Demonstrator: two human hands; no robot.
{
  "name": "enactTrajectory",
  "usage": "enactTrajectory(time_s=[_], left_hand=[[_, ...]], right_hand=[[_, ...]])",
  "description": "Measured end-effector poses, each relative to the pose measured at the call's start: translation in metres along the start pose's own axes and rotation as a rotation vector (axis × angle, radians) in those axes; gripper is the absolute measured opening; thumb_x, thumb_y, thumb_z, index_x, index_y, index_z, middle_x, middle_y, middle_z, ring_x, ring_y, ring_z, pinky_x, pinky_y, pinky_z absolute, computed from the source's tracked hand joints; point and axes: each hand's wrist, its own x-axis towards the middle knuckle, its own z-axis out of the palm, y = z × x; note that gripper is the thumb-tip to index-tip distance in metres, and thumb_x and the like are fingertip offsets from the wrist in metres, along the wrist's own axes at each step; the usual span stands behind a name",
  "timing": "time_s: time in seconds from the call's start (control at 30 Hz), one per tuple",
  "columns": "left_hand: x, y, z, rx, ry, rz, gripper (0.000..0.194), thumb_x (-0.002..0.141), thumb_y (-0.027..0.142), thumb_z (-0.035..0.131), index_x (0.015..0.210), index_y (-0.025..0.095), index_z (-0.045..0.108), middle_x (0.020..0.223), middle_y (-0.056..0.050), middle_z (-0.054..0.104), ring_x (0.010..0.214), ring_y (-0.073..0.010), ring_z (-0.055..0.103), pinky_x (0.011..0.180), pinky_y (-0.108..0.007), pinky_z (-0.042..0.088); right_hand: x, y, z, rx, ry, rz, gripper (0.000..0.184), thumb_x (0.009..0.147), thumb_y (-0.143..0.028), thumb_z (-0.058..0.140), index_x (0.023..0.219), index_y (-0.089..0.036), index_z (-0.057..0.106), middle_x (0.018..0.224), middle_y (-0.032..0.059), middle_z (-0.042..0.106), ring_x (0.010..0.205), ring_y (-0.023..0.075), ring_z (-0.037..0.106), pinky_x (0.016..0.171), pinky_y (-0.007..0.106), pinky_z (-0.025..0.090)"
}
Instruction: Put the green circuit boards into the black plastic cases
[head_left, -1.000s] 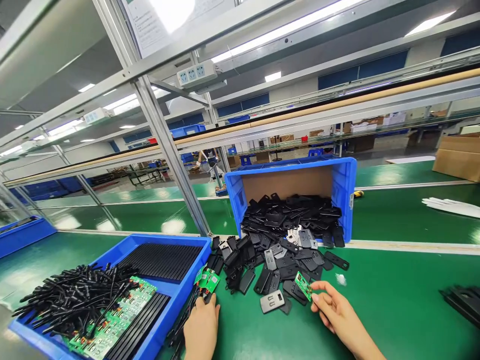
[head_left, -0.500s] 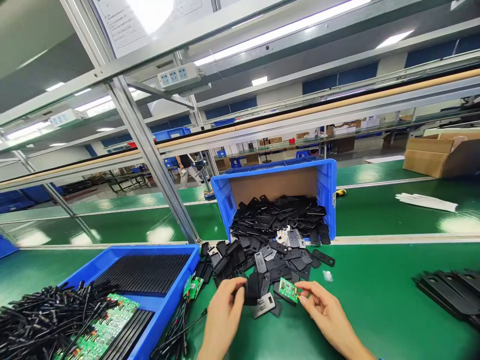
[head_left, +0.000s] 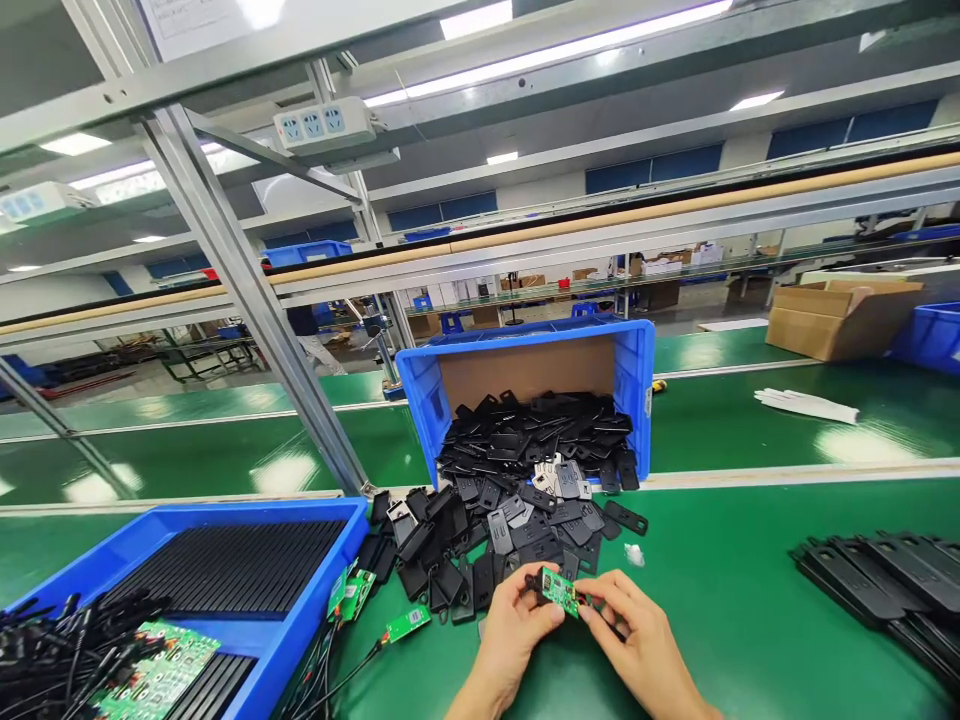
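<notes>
Both hands meet over the near part of the green tabletop (head_left: 720, 570), in front of the heap of black plastic covers (head_left: 525, 440). The left hand (head_left: 512, 630) grips the left end of a green circuit board (head_left: 556, 588) and a small black housing (head_left: 534, 581) between bent fingers and thumb. The right hand (head_left: 637, 635) pinches the board's other end, fingertips closed around it by some red wiring. How far the board sits in the housing cannot be told.

The heap spills from a blue crate (head_left: 525, 341) lying on its side and reaches nearly to the left fingertips. On the left, the near-right rim of the blue tray (head_left: 304, 620) slants toward the person, with a cabled board (head_left: 409, 624) between it and the left hand. To the right, green surface stretches from the right hand to a stack of long black housings (head_left: 885, 585); a whitish scrap (head_left: 634, 555) lies just beyond that hand.

The held board's component face is turned up toward the camera. Its long axis slopes from upper left to lower right, the wired end toward the right hand.
</notes>
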Motion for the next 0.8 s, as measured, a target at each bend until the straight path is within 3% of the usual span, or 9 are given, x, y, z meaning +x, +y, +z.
enactTrajectory(time_s=[0.1, 0.23, 0.37, 0.53, 0.63, 0.73, 0.8], left_hand=[[-0.003, 0.0, 0.003, -0.058, -0.003, -0.02, 0.043, 0.061, 0.025, 0.079, 0.101, 0.017, 0.065, 0.102, -0.009, 0.067, 0.094, -0.0185, 0.06, 0.088, -0.03, 0.043], [-0.004, -0.003, 0.005, -0.208, -0.029, -0.109, 0.046, 0.068, 0.024, 0.075, 0.111, 0.019, 0.059, 0.114, -0.012, 0.063, 0.099, -0.0214, 0.06, 0.088, -0.036, 0.045], [-0.005, -0.01, 0.009, -0.268, -0.023, -0.129, 0.041, 0.072, 0.022, 0.071, 0.111, 0.018, 0.057, 0.111, -0.012, 0.064, 0.098, -0.0211, 0.06, 0.086, -0.035, 0.046], [-0.003, -0.016, 0.014, -0.23, 0.106, -0.118, 0.027, 0.075, 0.027, 0.067, 0.097, 0.015, 0.058, 0.1, -0.012, 0.066, 0.087, -0.0204, 0.063, 0.076, -0.034, 0.049], [-0.002, -0.015, 0.014, -0.182, 0.136, -0.108, 0.026, 0.075, 0.028, 0.067, 0.094, 0.014, 0.057, 0.095, -0.011, 0.067, 0.08, -0.0185, 0.063, 0.072, -0.032, 0.049], [-0.002, -0.015, 0.012, -0.141, 0.143, -0.089, 0.028, 0.076, 0.03, 0.066, 0.096, 0.014, 0.055, 0.094, -0.011, 0.067, 0.08, -0.0188, 0.063, 0.071, -0.03, 0.049], [-0.002, -0.016, 0.011, -0.113, 0.146, -0.06, 0.031, 0.076, 0.033, 0.065, 0.098, 0.014, 0.053, 0.095, -0.012, 0.068, 0.084, -0.0202, 0.064, 0.072, -0.031, 0.049]], right_hand=[[-0.001, -0.001, -0.002, -0.012, -0.031, -0.043, 0.027, 0.086, -0.034, 0.052, 0.106, -0.024, 0.066, 0.078, 0.0034, 0.055, 0.057, 0.0125, 0.051, 0.049, 0.022, 0.042], [-0.003, 0.001, -0.003, -0.044, -0.06, -0.117, 0.028, 0.089, -0.029, 0.048, 0.111, -0.022, 0.063, 0.08, 0.0033, 0.053, 0.054, 0.01, 0.052, 0.046, 0.019, 0.043], [-0.006, 0.004, 0.001, -0.1, -0.059, -0.173, 0.026, 0.088, -0.026, 0.048, 0.108, -0.02, 0.065, 0.078, 0.0031, 0.052, 0.052, 0.0091, 0.052, 0.044, 0.018, 0.044], [-0.01, 0.003, 0.009, -0.141, -0.04, -0.226, 0.023, 0.088, -0.025, 0.049, 0.105, -0.021, 0.063, 0.077, 0.0029, 0.053, 0.055, 0.0105, 0.052, 0.049, 0.019, 0.046], [-0.01, 0.004, 0.011, -0.107, -0.073, -0.127, 0.021, 0.087, -0.029, 0.049, 0.103, -0.02, 0.06, 0.076, 0.0017, 0.052, 0.053, 0.0103, 0.051, 0.047, 0.019, 0.045], [-0.009, 0.006, 0.011, -0.05, -0.122, 0.079, 0.021, 0.083, -0.037, 0.053, 0.094, -0.019, 0.053, 0.073, -0.0006, 0.051, 0.048, 0.0093, 0.05, 0.042, 0.019, 0.041], [-0.008, 0.006, 0.01, -0.016, -0.223, 0.221, 0.022, 0.083, -0.041, 0.051, 0.084, -0.02, 0.049, 0.063, -0.0039, 0.049, 0.041, 0.0086, 0.048, 0.04, 0.019, 0.037]])
